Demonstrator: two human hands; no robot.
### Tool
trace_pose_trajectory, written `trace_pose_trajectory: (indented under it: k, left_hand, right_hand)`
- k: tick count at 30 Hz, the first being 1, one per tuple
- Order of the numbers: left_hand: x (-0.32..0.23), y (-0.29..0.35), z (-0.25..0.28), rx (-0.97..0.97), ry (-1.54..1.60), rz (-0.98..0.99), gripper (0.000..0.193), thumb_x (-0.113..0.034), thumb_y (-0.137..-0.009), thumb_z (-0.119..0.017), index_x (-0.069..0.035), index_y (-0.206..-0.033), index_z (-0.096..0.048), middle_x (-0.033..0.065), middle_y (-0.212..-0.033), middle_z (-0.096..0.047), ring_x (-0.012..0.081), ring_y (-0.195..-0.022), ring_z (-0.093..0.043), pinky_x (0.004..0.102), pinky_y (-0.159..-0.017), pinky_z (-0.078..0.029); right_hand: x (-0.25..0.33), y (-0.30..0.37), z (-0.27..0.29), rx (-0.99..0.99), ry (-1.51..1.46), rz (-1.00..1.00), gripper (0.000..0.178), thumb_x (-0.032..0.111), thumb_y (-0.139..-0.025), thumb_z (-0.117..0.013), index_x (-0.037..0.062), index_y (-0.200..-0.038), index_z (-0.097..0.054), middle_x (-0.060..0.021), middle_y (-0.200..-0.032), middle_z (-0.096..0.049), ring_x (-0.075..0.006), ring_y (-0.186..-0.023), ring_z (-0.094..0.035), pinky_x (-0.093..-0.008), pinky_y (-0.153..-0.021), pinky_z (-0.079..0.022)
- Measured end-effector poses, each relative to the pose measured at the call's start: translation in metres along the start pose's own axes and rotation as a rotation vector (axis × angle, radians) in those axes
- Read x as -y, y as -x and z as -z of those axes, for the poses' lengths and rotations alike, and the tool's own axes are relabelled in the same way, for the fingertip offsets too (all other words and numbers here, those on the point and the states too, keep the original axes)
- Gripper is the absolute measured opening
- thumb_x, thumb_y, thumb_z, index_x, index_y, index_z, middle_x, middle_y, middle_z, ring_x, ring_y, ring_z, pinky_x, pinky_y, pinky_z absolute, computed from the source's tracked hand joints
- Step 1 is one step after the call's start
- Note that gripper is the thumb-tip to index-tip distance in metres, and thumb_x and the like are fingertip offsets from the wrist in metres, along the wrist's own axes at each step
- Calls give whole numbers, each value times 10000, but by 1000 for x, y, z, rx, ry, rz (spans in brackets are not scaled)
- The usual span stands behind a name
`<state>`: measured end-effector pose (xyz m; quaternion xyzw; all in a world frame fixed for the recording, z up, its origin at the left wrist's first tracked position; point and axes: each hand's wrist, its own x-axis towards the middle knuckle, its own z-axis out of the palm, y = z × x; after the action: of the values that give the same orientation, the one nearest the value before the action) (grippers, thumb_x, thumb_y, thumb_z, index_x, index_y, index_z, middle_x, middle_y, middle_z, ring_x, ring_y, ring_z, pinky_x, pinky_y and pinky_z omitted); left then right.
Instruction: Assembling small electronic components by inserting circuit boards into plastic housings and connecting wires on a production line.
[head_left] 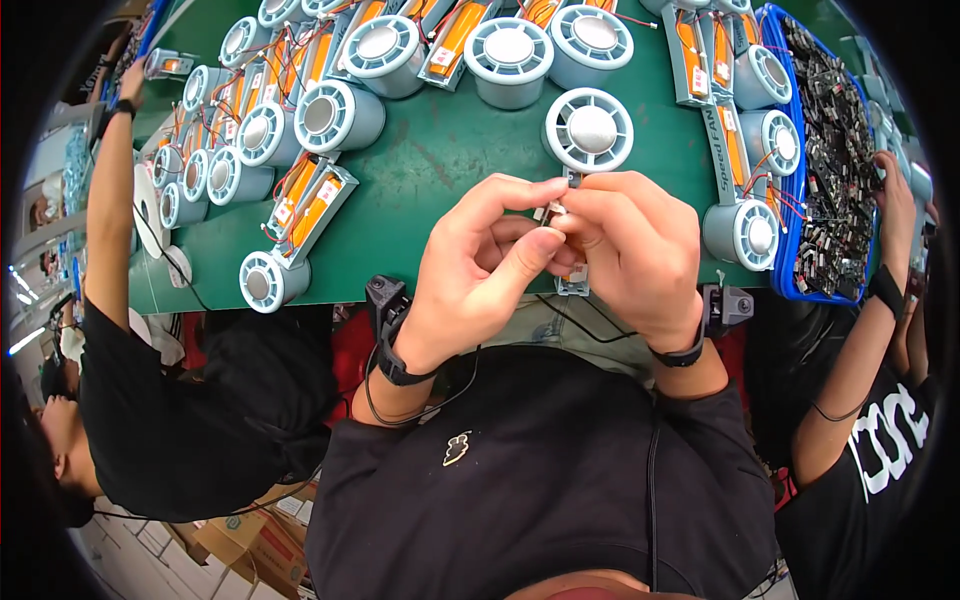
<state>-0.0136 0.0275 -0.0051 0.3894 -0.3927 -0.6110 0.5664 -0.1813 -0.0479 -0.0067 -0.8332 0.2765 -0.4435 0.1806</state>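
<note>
Both hands meet over the front edge of the green table, fingertips pinched together. Between the thumb and fingers of my left hand (475,265) is a small white connector (545,212) with a dark bit beside it. My right hand (640,250) grips the same little piece from the other side; its fingers hide much of it. Beneath the hands lies a light-blue handheld fan (587,132), its round spoked head pointing away from me. Its handle (573,282) shows only partly below my fingers, with a bit of orange.
Several similar fans (338,115) with orange batteries and loose red wires crowd the table's (440,190) left and far side; more stand at right. A blue bin (828,160) holds many small dark circuit boards. Co-workers sit left and right, one person's hand (893,180) at the bin.
</note>
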Motion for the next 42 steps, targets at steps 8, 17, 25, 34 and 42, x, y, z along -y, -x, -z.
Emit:
trace_pose_trajectory:
  k: [8,17,25,34,42]
  left_hand:
    - [0,-3,6,41,-411,-159,368,84,-941,-655,51,-1300,-583,150,-1234,-557,216,-979,-707,311,-806,-628]
    - [-5,-8,15,186,-334,-31,385,104,-912,-678,52,-1285,-598,147,-1249,-545,199,-976,-698,287,-808,-621]
    - [-14,-3,20,124,-676,-25,466,89,-847,-760,21,-1283,-609,112,-1179,-582,163,-963,-688,282,-836,-601]
    - [-17,-10,20,-48,-866,-282,488,106,-744,-817,4,-1201,-677,106,-1084,-659,184,-950,-692,303,-822,-577]
    - [-5,-15,9,-135,-845,-456,424,63,-664,-851,-47,-1064,-765,88,-1016,-713,235,-891,-700,337,-759,-582]
  right_hand:
    - [-2,-11,9,142,48,33,199,57,-698,-799,65,-785,-621,-57,-786,-646,-212,-634,-643,-323,-535,-506]
    - [-9,2,4,94,-294,-226,250,-68,-735,-816,17,-821,-598,-95,-788,-643,-182,-614,-625,-283,-526,-480]
    - [20,7,26,278,174,-281,265,-23,-769,-828,17,-774,-566,-54,-689,-547,-158,-561,-539,-301,-465,-384]
    - [20,2,30,-38,168,-285,141,-22,-811,-802,2,-867,-675,-87,-760,-669,-206,-594,-647,-332,-502,-476]
    - [7,0,0,-46,-126,-52,239,-113,-780,-733,-6,-993,-719,-101,-838,-703,-224,-673,-702,-313,-613,-571]
